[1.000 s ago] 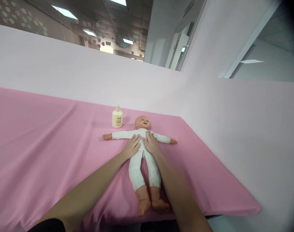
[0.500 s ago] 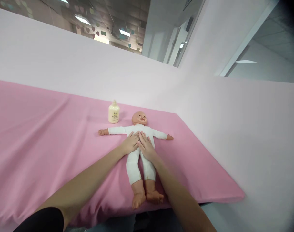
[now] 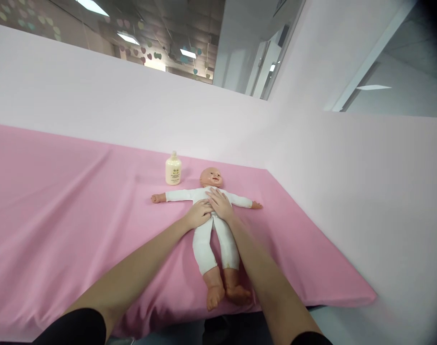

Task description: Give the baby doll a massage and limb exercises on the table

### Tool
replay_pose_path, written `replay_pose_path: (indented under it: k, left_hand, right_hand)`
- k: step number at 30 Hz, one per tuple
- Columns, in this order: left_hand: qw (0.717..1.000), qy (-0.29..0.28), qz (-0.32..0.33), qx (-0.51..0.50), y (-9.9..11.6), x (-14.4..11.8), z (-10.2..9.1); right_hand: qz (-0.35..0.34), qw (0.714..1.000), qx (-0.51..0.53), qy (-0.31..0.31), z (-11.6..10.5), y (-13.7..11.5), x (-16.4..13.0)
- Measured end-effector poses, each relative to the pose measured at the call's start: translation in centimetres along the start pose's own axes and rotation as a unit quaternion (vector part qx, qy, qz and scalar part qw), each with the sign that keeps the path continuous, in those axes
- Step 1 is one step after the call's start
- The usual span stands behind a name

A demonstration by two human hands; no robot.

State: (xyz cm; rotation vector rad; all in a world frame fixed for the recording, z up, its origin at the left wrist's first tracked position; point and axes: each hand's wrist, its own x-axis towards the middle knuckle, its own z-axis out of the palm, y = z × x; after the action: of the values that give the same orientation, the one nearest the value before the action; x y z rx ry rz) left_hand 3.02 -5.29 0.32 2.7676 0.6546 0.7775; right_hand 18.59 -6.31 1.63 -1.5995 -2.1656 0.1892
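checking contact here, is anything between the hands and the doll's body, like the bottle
Nothing visible. Both the left hand and the right hand lie flat on the torso of the doll, touching its white suit. The bottle stands apart, beyond the doll's arm near its head.

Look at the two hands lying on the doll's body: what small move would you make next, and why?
Probably slide both palms gently outward across the chest. The left hand and right hand lie flat, side by side, on the doll, which lies face-up with arms spread; the bottle stands untouched beside its head.
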Motion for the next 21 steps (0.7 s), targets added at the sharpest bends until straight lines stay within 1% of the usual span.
replay_pose_path:
  k: [5,7,10,12,15,18,21]
  left_hand:
    - [0.998,0.009,-0.048,-0.029,-0.7,-0.4,0.9]
    - [0.997,0.007,-0.064,-0.036,-0.9,-0.5,1.2]
    - [0.996,0.005,-0.079,-0.037,-1.2,-0.5,1.2]
    - [0.995,0.003,-0.097,-0.032,-1.3,-0.3,1.0]
    - [0.990,-0.023,-0.137,-0.009,-1.3,0.3,0.6]
    - [0.979,-0.054,-0.195,0.033,-0.7,1.3,0.3]
    - [0.961,-0.048,-0.261,0.078,0.2,2.3,0.6]
  right_hand:
    - [0.083,0.996,-0.022,0.039,0.4,0.4,-0.2]
    - [0.114,0.992,-0.027,0.044,0.5,0.3,-0.7]
    - [0.146,0.988,-0.024,0.035,0.6,0.1,-1.7]
    - [0.154,0.987,-0.021,0.031,0.6,0.1,-2.3]
    - [0.154,0.987,-0.029,0.030,0.5,0.1,-2.9]
    - [0.161,0.986,-0.047,0.019,0.5,-0.2,-3.3]
    - [0.167,0.984,-0.068,0.017,0.8,-1.4,-4.0]
